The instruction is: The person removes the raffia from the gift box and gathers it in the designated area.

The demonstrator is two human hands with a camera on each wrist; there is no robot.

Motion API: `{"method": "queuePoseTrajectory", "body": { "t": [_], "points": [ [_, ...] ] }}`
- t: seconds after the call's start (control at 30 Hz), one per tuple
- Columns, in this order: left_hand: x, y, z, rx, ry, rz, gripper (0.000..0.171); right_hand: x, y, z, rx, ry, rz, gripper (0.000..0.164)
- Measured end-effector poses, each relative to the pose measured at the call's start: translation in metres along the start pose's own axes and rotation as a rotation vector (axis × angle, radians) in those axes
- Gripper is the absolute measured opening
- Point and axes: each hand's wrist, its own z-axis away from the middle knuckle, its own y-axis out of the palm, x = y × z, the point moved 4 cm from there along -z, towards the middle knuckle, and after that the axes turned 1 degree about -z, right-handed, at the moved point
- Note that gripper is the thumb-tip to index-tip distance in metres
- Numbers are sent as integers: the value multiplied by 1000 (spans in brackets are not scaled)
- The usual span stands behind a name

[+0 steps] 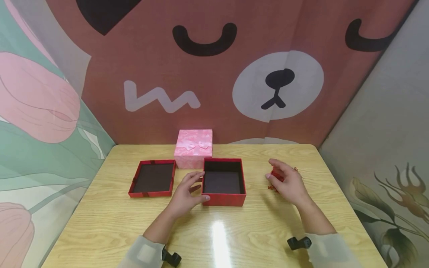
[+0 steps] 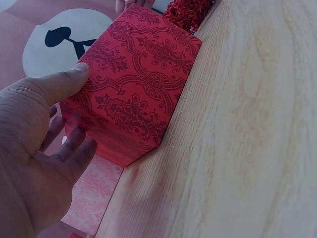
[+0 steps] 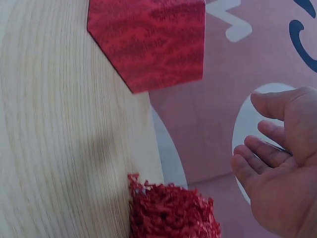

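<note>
An open red box (image 1: 223, 200) with a dark inside and a damask pattern stands mid-table. My left hand (image 1: 187, 195) is at its left side, the thumb resting on the front near the upper edge and the forefinger by the left rim. In the left wrist view, the other fingers of that hand curve loosely beside the box wall. My right hand (image 1: 289, 182) hovers over a heap of red shredded paper (image 3: 173, 213), which it partly hides in the head view. Its palm (image 3: 277, 203) shows with nothing in it, fingers slightly bent.
Left of the box lies a red lid (image 1: 152, 194), dark inside facing up. Behind them stands a closed pink box (image 1: 193, 141) with a bow. All rest on a wooden table (image 1: 264, 238) against a bear-print cloth backdrop (image 1: 214, 70).
</note>
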Motion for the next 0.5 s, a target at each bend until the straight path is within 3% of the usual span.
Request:
{"method": "queuePoseTrajectory", "body": {
  "t": [0.37,0.5],
  "points": [
    [0,0,0,0,-5,14,78,9,29,4,105,-16,-111,63],
    [0,0,-1,1,-12,13,78,12,39,6,160,-62,-134,68]
  ]
}}
